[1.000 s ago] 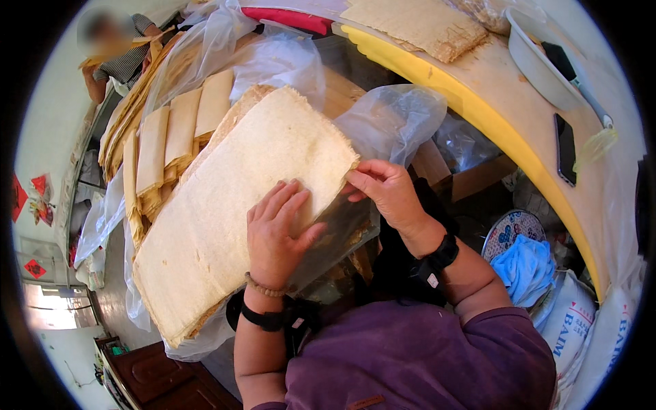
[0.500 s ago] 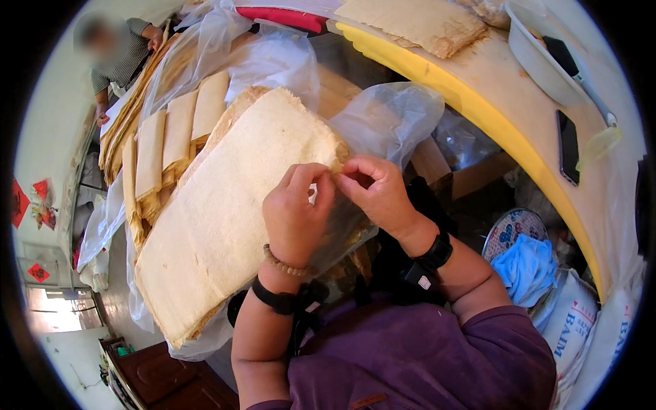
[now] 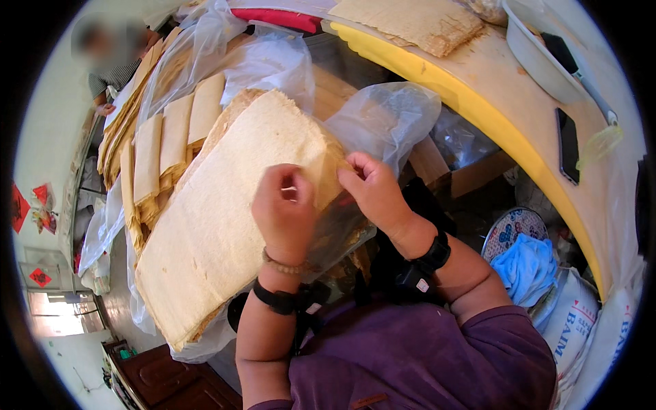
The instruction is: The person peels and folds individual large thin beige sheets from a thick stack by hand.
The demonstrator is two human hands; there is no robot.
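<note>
One sheet stack [image 3: 212, 212]; right hand [image 3: 377, 195] pinching its right edge, left hand [image 3: 283, 217] curled, hold unclear. Likely edge-picking; next wants light touch.

Left hand [image 3: 283, 208] blurred and loosely curled, right hand [image 3: 376, 191] near it, thumb [image 3: 351, 182] close to forefinger [image 3: 361, 162].

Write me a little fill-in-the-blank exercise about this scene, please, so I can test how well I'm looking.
1. The hand with its fingertips at a corner of the pale sheets is the person's own ____ one.
2. The beaded bracelet circles the person's ____ wrist.
3. The curved strip along the tabletop's edge is coloured ____.
4. The crumpled cloth below the phone in the picture is coloured ____.

Missing words: right; left; yellow; blue.
</note>
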